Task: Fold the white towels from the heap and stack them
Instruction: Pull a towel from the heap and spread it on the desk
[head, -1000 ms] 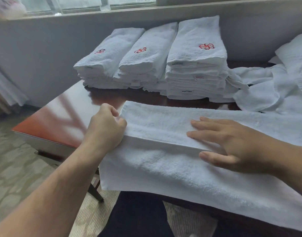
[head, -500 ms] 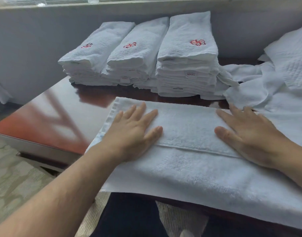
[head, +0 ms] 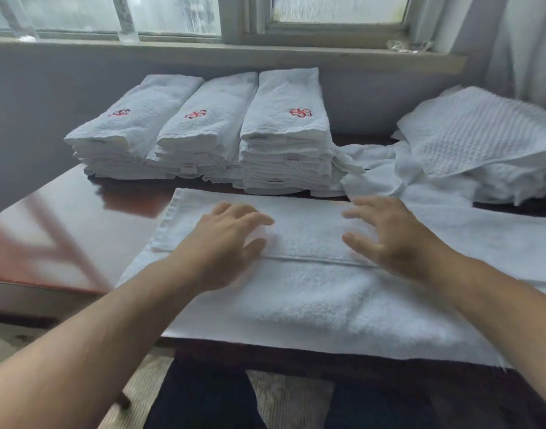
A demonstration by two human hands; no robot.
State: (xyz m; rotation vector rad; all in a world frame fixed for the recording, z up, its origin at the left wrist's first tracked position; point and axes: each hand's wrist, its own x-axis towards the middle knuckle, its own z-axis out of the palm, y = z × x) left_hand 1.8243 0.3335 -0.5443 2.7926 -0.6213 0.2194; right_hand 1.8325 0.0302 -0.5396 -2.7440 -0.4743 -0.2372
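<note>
Where the folded edges of the three stacks face us, we see small sewn tags [head: 293, 160], but their print is too small and soft for us to read. Each top towel carries a red embroidered emblem [head: 301, 113]. It shows on the left stack [head: 135, 125], the middle stack [head: 209, 122] and the right stack [head: 284, 97], all at upper centre of the frame. The unfolded heap [head: 482, 137] lies at upper right.

The towel [head: 296, 298] being folded lies at lower centre on the dark counter [head: 79, 218]. Its upper layer is doubled over and its near part hangs past the edge.

The left grip [head: 222, 239] lies released and flat on the towel. The right grip [head: 389, 239] is also released, fingers spread and blurred, so we cannot tell whether they touch the cloth.

A second ago the left grip was clenched on the towel's edge. Half a second ago the right grip sat farther right. The view has since tilted up, bringing the window [head: 336, 10] into frame.
</note>
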